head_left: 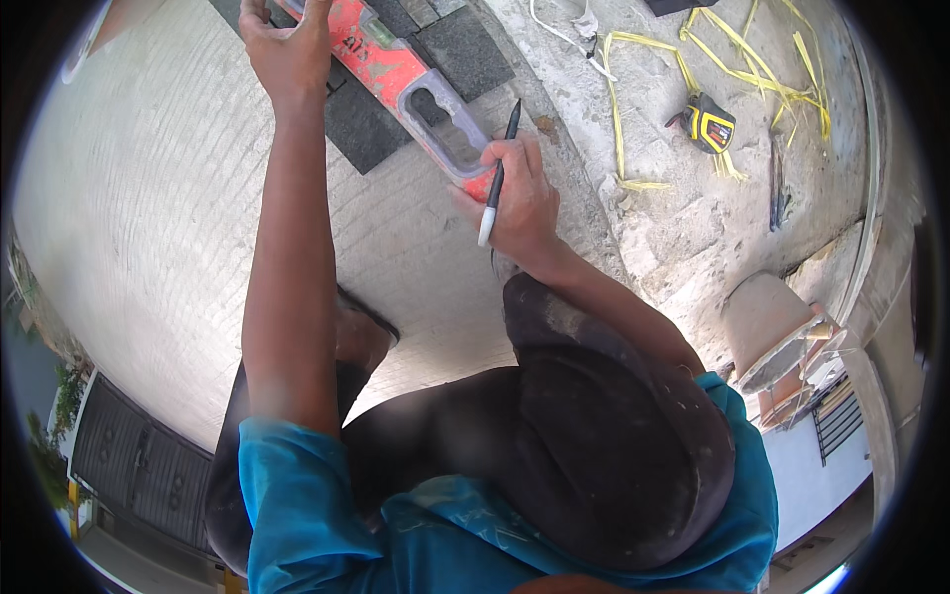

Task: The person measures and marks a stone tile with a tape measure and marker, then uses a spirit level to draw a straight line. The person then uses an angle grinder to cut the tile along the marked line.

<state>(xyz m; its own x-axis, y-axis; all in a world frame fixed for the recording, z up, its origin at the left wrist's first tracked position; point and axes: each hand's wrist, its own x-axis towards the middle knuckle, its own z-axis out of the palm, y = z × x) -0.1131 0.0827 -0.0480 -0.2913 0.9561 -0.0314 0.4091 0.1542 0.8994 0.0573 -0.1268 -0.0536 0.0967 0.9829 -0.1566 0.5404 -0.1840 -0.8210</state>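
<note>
A red spirit level (384,67) with a grey-rimmed hand hole lies slantwise across dark stone tiles (465,54) on the ground. My left hand (287,54) grips the level near the upper edge of the view, where its fingertips are partly cut off. At the level's near end is my right hand (526,193), closed around a black marker (505,148) with a white end. The marker points up and away, and the fingers of that hand also touch the end of the level.
Grooved pale concrete (158,178) spreads to the left. On the dusty ground at right lie a yellow-and-black tape measure (711,126), yellow strapping (618,109) and a thin dark stick (777,188). A dusty bucket-like container (767,317) stands nearer. My bent knee rises beside my right forearm.
</note>
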